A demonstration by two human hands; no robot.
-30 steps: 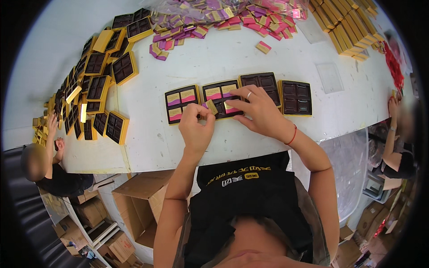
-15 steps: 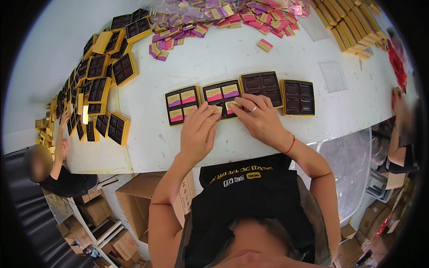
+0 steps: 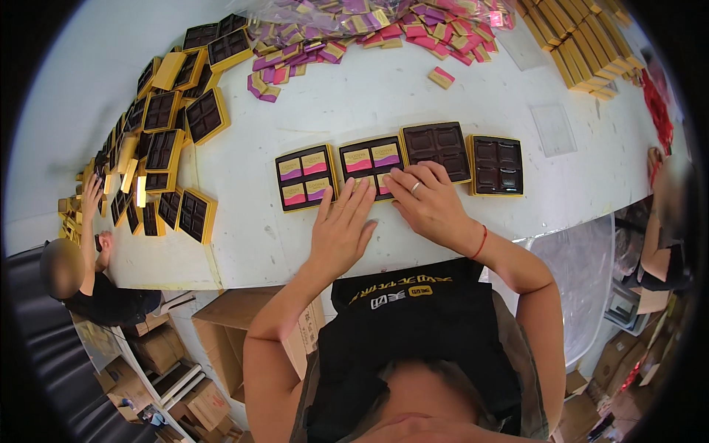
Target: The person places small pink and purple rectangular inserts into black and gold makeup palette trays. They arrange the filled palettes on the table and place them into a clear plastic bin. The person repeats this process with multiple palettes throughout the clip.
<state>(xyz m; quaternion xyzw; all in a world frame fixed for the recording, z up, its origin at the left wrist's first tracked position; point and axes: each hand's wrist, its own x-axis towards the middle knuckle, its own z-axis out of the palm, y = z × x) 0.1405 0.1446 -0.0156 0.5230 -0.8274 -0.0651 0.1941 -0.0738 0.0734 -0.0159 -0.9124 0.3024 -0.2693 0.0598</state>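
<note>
Two of the yellow-edged boxes before me hold gold wrapped chocolates with pink or purple bands. In the leftmost box (image 3: 304, 177) all compartments are filled. My left hand (image 3: 341, 230) lies open, its straight fingers over the lower left part of the second box (image 3: 371, 142). A chocolate there is mostly hidden under them. My right hand (image 3: 436, 203) has bent fingers on the lower right wrapped chocolate (image 3: 383, 184) of that same box. Farther right are a third box (image 3: 434, 144) and a fourth box (image 3: 497, 164), both showing bare dark brown trays.
Loose wrapped chocolates (image 3: 295, 55) are heaped at the back under clear plastic. Many dark-tray boxes (image 3: 162, 111) pile up at left, where another person's hand (image 3: 90, 196) reaches. Stacked gold boxes (image 3: 591, 55) and a clear plastic sheet (image 3: 552, 129) lie at right.
My left hand has slid slightly right and toward me, uncovering the first box's lower right chocolate, and its fingers have flattened. My right fingers have shifted slightly on the second box.
</note>
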